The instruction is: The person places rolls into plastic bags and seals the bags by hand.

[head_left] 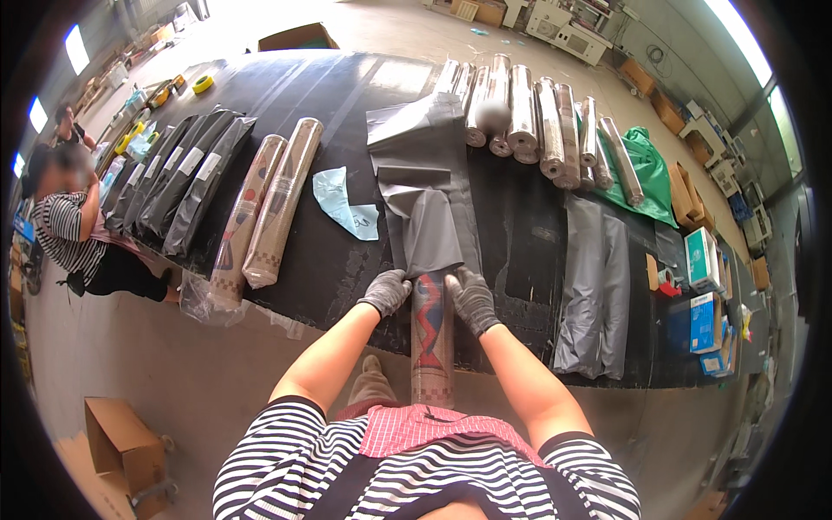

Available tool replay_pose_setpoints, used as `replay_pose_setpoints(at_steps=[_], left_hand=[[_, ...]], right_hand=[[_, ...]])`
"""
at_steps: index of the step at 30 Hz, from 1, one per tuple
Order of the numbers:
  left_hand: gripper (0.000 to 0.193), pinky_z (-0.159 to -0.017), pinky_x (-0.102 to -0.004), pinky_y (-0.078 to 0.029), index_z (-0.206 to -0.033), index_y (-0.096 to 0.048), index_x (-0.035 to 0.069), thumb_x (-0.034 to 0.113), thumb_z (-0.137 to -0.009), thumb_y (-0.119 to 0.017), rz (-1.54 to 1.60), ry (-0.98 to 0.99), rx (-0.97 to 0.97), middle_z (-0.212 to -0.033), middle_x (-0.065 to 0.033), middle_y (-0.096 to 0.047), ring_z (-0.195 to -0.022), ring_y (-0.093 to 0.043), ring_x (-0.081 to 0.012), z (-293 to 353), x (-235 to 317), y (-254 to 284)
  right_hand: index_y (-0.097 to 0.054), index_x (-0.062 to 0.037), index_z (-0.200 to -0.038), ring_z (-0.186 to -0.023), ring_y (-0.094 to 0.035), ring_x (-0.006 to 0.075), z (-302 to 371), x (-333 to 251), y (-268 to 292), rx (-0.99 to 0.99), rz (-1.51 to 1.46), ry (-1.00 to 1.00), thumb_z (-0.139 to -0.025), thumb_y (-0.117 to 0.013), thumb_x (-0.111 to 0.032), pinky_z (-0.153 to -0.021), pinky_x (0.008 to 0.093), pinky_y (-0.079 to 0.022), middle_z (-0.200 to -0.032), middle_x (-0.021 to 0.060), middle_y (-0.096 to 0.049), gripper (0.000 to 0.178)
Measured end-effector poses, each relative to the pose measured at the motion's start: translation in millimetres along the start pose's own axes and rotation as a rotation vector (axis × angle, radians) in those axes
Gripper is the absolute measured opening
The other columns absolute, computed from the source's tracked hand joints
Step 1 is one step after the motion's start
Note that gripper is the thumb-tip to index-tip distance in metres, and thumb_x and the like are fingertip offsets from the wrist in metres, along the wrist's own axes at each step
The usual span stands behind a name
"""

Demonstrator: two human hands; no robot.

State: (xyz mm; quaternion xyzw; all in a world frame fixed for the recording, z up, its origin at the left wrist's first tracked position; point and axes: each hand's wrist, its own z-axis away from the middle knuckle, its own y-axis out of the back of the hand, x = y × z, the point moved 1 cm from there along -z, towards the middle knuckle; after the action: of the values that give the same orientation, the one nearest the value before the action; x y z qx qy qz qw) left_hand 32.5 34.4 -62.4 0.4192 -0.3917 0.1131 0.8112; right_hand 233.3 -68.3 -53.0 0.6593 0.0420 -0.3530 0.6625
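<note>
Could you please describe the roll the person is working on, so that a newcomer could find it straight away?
On the long black table, look at the near edge where two gloved hands meet. The patterned roll stands between the left hand and right hand, its top entering a grey bag. The other rolls lie unheld.

Two gloved hands, the left hand (386, 292) and the right hand (472, 299), meet at one patterned roll (432, 334) in the lower centre of the frame, at the mouth of one grey plastic bag (425, 199). Left of centre lie two more wrapped patterned rolls (269, 204), with about five black bagged rolls (178, 178) further to the upper left and one yellow tape roll (203, 83) above them. At the upper right sit roughly ten shiny wrapped rolls (537, 117), one green bag (646, 173), two grey bagged rolls (598, 286) below, and one cardboard box (126, 442) at the lower left.
</note>
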Motion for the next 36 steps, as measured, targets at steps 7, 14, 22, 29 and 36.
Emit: replay_pose_setpoints(at_steps=[7, 14, 22, 29, 36], left_hand=[[0.027, -0.084, -0.0436, -0.052, -0.110, -0.063, 0.001, 0.020, -0.090, -0.058, -0.122, 0.038, 0.003, -0.098, -0.0220, -0.069, -0.093, -0.066, -0.0380, -11, -16, -9], [0.015, -0.076, -0.0386, -0.052, -0.100, -0.066, 0.004, 0.011, -0.090, -0.058, 0.057, -0.066, -0.145, -0.092, -0.0128, -0.069, -0.084, -0.065, -0.0257, 46, -9, -20], [0.031, -0.082, -0.0406, -0.053, -0.101, -0.071, 0.005, 0.031, -0.096, -0.054, -0.109, -0.321, -0.587, -0.104, -0.0155, -0.070, -0.097, -0.065, -0.0341, 171, -33, -99], [0.030, -0.082, -0.0424, -0.052, -0.109, -0.068, 0.007, 0.027, -0.088, -0.061, -0.403, -0.220, -0.631, -0.093, -0.0185, -0.071, -0.087, -0.068, -0.0315, 173, 24, -72], [0.051, -0.092, -0.0349, -0.051, -0.132, -0.053, 0.000, 0.033, -0.095, -0.064, 0.941, 0.271, -0.789, -0.110, -0.0085, -0.065, -0.105, -0.061, -0.0180, 200, -13, -81]], right_hand=[[-0.065, -0.0004, -0.112, -0.094, -0.067, 0.0395, -56, 30, -44, -0.029, -0.035, -0.091, -0.091, -0.055, -0.024, -0.084, 0.0459, -0.052, -0.092, 0.0237, -0.070, 0.034], [-0.069, -0.0037, -0.091, -0.093, -0.066, 0.0415, 12, 32, -6, -0.002, -0.110, 0.188, -0.089, -0.058, -0.017, -0.078, 0.0463, -0.052, -0.094, 0.0236, -0.068, 0.018], [-0.071, 0.0004, -0.108, -0.090, -0.071, 0.0253, 211, 123, -40, -0.510, -0.454, 0.052, -0.082, -0.076, -0.026, -0.084, 0.0357, -0.055, -0.098, 0.0192, -0.074, 0.037], [-0.072, -0.0040, -0.109, -0.097, -0.069, 0.0243, 169, 67, 55, -0.578, 0.106, 0.221, -0.086, -0.071, -0.017, -0.087, 0.0398, -0.055, -0.106, 0.0104, -0.073, 0.027], [-0.056, -0.0027, -0.134, -0.118, -0.061, 0.0245, 203, 128, 60, -0.888, -1.375, -0.433, -0.090, -0.070, -0.024, -0.101, 0.0399, -0.048, -0.128, 0.0112, -0.063, 0.050]])
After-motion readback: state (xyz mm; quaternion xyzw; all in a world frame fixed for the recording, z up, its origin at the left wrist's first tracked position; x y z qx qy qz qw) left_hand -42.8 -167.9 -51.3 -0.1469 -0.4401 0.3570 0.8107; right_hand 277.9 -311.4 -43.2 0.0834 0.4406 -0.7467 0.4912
